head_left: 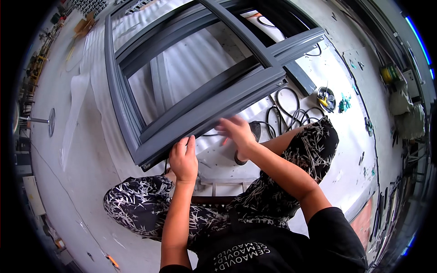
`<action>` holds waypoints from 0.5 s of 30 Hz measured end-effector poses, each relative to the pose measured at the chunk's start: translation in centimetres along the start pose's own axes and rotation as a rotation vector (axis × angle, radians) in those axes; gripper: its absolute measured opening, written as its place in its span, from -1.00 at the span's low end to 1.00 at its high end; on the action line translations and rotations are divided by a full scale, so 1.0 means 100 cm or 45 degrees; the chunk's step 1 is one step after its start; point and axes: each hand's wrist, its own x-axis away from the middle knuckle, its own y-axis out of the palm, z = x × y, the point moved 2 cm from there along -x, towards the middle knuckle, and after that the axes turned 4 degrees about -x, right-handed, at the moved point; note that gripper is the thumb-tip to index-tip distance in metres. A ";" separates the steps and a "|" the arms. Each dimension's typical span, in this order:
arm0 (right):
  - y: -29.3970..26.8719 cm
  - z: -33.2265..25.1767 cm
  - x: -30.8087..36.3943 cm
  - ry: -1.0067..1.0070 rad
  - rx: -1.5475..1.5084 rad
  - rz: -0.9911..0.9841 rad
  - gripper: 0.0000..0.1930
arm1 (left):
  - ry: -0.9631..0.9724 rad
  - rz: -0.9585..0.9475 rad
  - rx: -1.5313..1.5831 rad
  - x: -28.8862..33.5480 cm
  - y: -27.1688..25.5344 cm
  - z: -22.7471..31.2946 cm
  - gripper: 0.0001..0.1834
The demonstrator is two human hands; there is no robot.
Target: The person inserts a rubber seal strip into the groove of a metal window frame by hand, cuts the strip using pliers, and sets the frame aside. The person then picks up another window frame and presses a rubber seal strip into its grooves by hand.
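A large dark grey window frame, probably metal, lies tilted in front of me, its near rail running from lower left to upper right. My left hand is at the near edge of this rail close to its left corner, fingers together and bent over the edge. Farther right along the same rail, my right hand is smeared by motion. Its fingers are too blurred to show whether they hold anything. Beyond it, a thin black cord, perhaps a rubber seal strip, lies in loose loops on the floor.
A round container with tools, one yellow-handled, stands right of the frame. White sheeting covers floor on the left, near a round-based metal stand. An orange-handled tool lies at lower left. Long dark profiles line the right.
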 end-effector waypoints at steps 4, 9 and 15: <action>0.003 0.004 -0.003 -0.077 -0.060 -0.021 -0.75 | -0.013 0.019 -0.048 0.001 -0.002 0.002 -0.70; 0.003 0.006 -0.002 -0.097 -0.096 -0.012 -0.79 | -0.010 0.044 -0.045 0.004 0.004 0.003 -0.71; 0.007 0.010 -0.004 -0.115 -0.020 -0.041 -0.82 | -0.004 0.094 -0.062 0.006 0.007 0.003 -0.71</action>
